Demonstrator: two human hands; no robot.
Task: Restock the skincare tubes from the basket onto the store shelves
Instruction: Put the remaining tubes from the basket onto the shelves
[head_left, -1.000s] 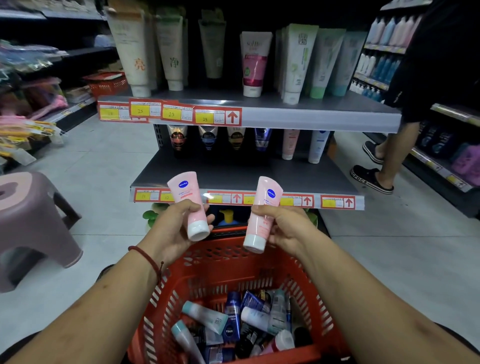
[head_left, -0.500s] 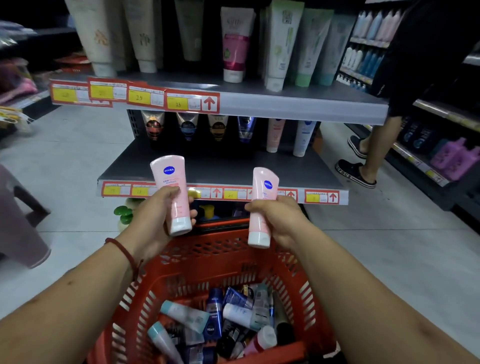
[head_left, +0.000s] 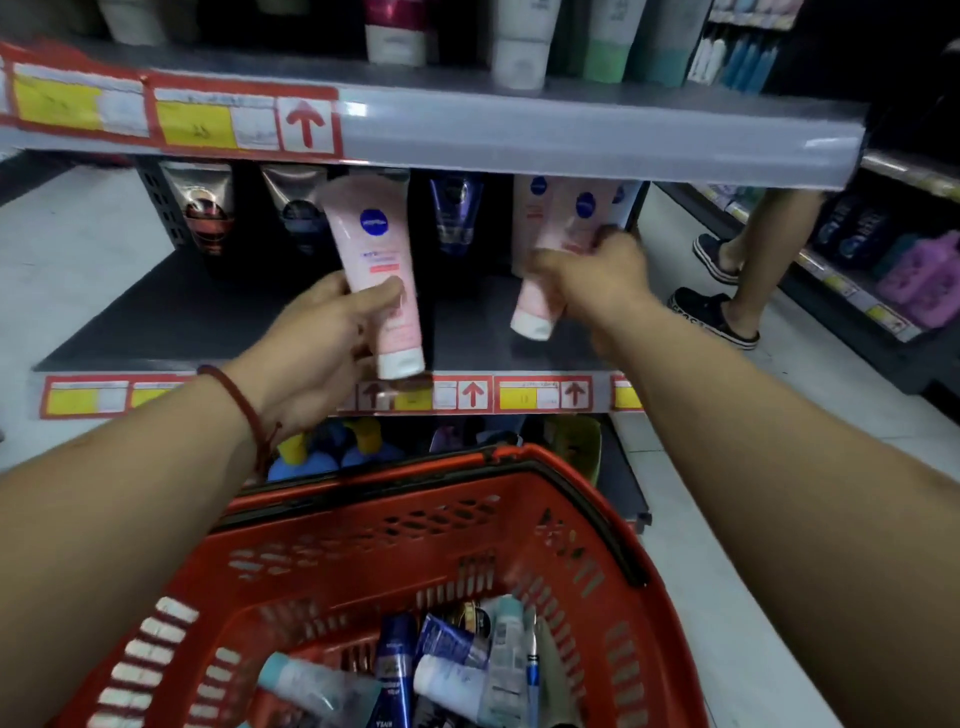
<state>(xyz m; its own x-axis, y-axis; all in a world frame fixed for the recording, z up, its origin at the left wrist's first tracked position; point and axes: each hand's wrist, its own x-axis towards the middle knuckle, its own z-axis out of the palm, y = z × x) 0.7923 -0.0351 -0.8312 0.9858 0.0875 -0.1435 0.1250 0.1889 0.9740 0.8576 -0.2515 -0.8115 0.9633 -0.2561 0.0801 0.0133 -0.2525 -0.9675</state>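
My left hand (head_left: 319, 338) grips a pink tube with a white cap (head_left: 371, 249), held cap down over the front of the middle shelf (head_left: 171, 317). Further in on the right, my right hand (head_left: 589, 273) holds a second pink tube (head_left: 558, 249), tilted, in front of a matching pink tube (head_left: 530, 218) standing at the back of that shelf. The red basket (head_left: 566, 499) sits below my arms and holds several tubes (head_left: 457, 670) in blue, white and teal.
Dark and blue tubes (head_left: 208, 208) stand along the back of the middle shelf. The upper shelf (head_left: 571, 135) overhangs close above my hands, with more tubes on it. A person's legs (head_left: 737, 280) stand in the aisle at right. Bottles (head_left: 332, 447) fill the bottom shelf.
Both hands have moved forward and up from over the basket into the middle shelf. The right hand reached deeper, toward the back row. The view has closed in on the shelves.
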